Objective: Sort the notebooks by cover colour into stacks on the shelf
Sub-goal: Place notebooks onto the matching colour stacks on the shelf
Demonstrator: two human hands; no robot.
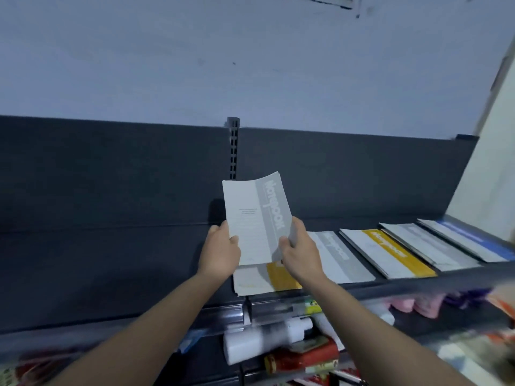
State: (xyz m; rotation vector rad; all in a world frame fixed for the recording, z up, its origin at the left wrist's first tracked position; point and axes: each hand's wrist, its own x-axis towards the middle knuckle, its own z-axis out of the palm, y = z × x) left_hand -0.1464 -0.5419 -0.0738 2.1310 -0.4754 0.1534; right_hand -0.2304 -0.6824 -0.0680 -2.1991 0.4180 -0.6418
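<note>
Grey notebook [256, 218] held upright over the shelf [111, 274], gripped at its lower corners by left hand [221, 253] and right hand [299, 253]. Just beneath, half hidden by the hands, a yellow notebook [281, 278] lying flat. Rightwards, 4 piles: grey pile [337, 254], yellow pile [390, 252], second grey pile [429, 246], blue pile [471, 238]. Below, smeared by blur: white bottle [264, 341]

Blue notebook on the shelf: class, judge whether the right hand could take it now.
Probably not yet: the right hand grips the held grey notebook. The blue notebook lies uncovered at the row's far right, so a freed hand should meet no obstacle.
</note>
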